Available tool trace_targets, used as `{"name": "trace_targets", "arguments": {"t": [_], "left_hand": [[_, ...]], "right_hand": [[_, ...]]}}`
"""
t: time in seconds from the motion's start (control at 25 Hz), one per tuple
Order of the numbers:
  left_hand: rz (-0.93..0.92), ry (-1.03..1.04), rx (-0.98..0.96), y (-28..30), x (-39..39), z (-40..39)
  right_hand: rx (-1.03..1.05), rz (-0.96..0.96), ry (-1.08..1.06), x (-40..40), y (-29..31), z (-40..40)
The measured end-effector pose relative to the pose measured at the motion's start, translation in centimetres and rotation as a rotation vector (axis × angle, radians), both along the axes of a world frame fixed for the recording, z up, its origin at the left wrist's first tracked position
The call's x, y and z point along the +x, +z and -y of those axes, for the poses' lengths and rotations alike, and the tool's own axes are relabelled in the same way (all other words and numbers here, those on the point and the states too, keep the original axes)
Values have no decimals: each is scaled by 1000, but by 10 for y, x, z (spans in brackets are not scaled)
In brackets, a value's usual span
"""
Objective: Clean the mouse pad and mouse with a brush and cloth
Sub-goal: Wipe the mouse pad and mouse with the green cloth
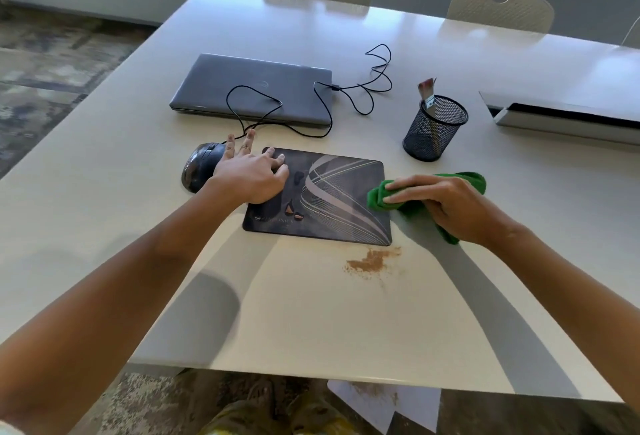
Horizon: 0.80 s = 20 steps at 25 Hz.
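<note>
Green cloth (pixel 420 194) is bunched in your right hand (pixel 446 207), pressed on the mouse pad (pixel 332 199) at its right edge; your left hand (pixel 251 175) lies flat, fingers spread, on the pad's left corner, beside the mouse (pixel 199 169); the brush (pixel 427 93) stands in the mesh cup (pixel 434 129) on the tabletop (pixel 311 313).

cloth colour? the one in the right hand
Green. The cloth is bunched under the right hand at the mouse pad's right edge; head view shows it.

A single head-worn camera looks forward and steeply down across the white table (pixel 311 313) (wide-angle, edges bowed), close above the person's outstretched arms.
</note>
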<state>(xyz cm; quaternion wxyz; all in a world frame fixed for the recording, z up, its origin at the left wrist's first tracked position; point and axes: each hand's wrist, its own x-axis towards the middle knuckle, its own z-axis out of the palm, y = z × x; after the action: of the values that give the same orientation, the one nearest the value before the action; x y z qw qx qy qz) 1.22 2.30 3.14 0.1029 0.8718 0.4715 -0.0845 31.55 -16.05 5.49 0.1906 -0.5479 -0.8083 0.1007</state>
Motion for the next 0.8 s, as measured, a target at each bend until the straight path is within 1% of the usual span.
{"name": "trace_targets", "arguments": {"t": [0.08,0.16,0.24,0.32,0.44,0.48,0.56,0.64,0.72,0.8], "left_hand": [[19,-5,-2,-1,-1,1],[40,-10,1,-1,-3,2],[66,-13,-4,-2,-6,2],[136,-18,33,-3,-11,6],[347,-61,163,-10,-23,25],[386,-85,180,-13,-30,32],[367,-102,152,-18,-44,42],[288,-83,84,-17,-56,33],[239,-69,9,-11,-58,13],[222,-59,-28,-5,-53,-7]], "right_hand": [[-32,28,34,-10,-7,-6],[-86,117,99,-9,-12,-3],[-97,150,83,4,-5,-2],[-47,97,16,11,8,-8],[102,-16,-63,-2,25,-33],[155,-37,-83,-14,30,-46],[258,-71,-118,-43,35,-74],[316,-101,-149,-78,34,-100],[269,-55,-160,-116,20,-117],[139,16,-158,-143,-5,-126]]}}
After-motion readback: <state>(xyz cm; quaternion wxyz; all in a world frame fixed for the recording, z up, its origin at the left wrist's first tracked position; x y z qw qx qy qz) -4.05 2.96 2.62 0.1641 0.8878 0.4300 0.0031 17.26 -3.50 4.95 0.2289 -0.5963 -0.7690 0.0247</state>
